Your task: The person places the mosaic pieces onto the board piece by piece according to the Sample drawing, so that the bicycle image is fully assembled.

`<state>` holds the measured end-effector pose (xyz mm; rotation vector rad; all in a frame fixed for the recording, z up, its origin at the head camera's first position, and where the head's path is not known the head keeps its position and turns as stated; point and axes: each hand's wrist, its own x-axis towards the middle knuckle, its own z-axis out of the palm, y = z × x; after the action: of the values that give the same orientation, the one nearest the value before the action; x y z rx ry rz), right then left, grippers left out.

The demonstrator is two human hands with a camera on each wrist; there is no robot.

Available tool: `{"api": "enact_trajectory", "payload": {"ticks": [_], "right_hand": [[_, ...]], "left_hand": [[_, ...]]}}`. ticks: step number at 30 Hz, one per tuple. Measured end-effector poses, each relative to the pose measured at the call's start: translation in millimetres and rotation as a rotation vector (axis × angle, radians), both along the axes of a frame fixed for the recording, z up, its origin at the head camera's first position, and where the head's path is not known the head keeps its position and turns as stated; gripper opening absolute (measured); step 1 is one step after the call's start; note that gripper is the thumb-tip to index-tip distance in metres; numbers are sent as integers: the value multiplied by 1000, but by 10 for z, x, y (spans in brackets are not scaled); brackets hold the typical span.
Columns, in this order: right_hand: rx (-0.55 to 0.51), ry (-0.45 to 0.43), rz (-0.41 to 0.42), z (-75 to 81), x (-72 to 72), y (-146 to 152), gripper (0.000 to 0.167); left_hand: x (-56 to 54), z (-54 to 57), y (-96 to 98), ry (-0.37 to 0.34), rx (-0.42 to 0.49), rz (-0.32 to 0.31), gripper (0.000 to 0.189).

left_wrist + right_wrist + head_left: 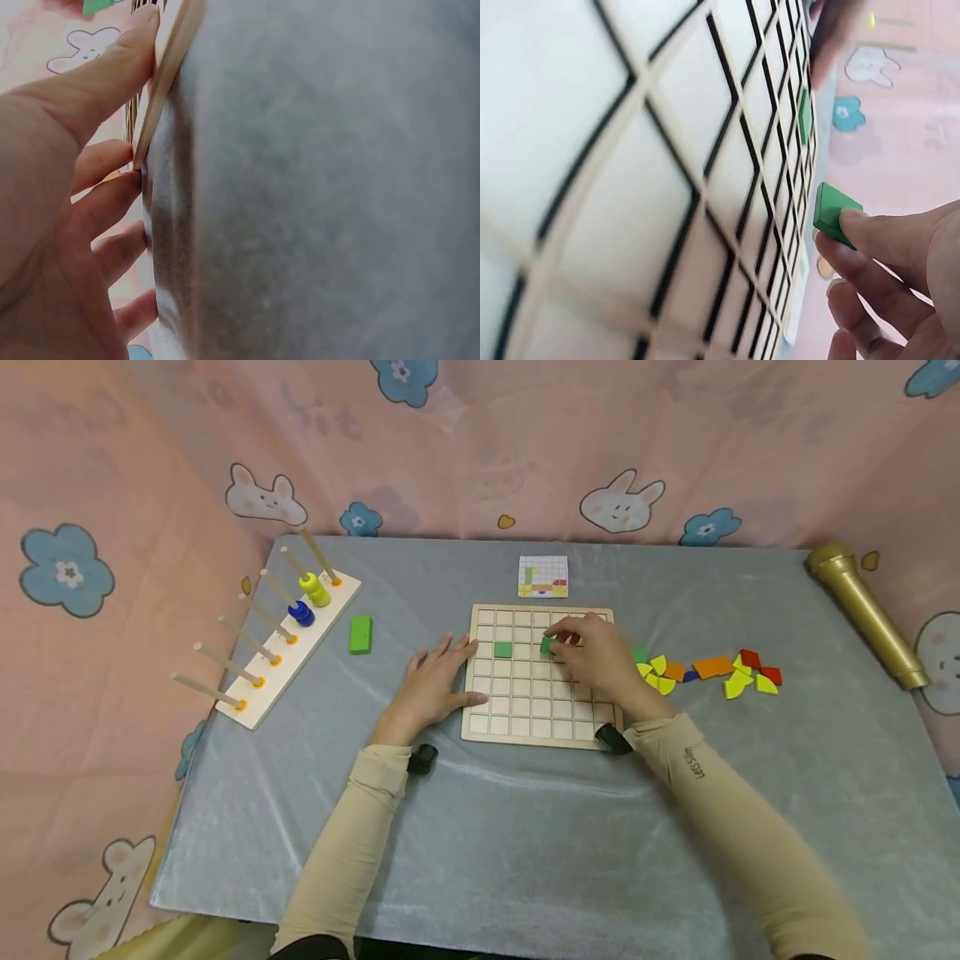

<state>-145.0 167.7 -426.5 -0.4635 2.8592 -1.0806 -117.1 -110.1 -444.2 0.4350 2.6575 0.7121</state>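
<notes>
Your R hand pinches green tile over board; L hand, fingers wide, at edge. Align corners b4 release!

The table in front of me wears a soft grey cloth, lightly creased on the near side, and I read it as a dial with the gridded wooden board as hub, lying flat on the cloth. At twelve o'clock, just beyond it, lies a small picture card. Around three I have a loose scatter of coloured pieces: yellow, orange, red, blue and green. Between two and three, by the table's edge, a gold microphone points its head toward eleven. Just past nine sits a green block; farther out, near nine, a pale pegged stand slants from seven to one.
</notes>
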Motion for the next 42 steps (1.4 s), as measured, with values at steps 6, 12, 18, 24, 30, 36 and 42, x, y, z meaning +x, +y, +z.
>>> {"api": "enact_trajectory", "payload": {"ticks": [6,12,18,24,30,36,42], "right_hand": [[-11,-49,34,-48,-6,-212,16],[-23,-43,69,-63,-4,-361,16],[-33,-41,91,-60,17,-453,13],[-14,-48,100,-84,40,-509,12],[-7,-39,104,-87,41,-543,11],[26,-46,87,-90,32,-562,12],[46,-50,88,-94,24,-572,12]], "left_hand": [[-1,-1,-11,-2,-15,-3,92],[-6,-8,-14,8,-27,-5,92],[-17,-24,-13,13,-22,1,92],[-13,-35,-17,8,-23,0,93],[-4,-20,-15,11,-24,-1,92],[4,11,-12,3,-27,-5,93],[4,-2,-10,3,-31,-6,93]]}}
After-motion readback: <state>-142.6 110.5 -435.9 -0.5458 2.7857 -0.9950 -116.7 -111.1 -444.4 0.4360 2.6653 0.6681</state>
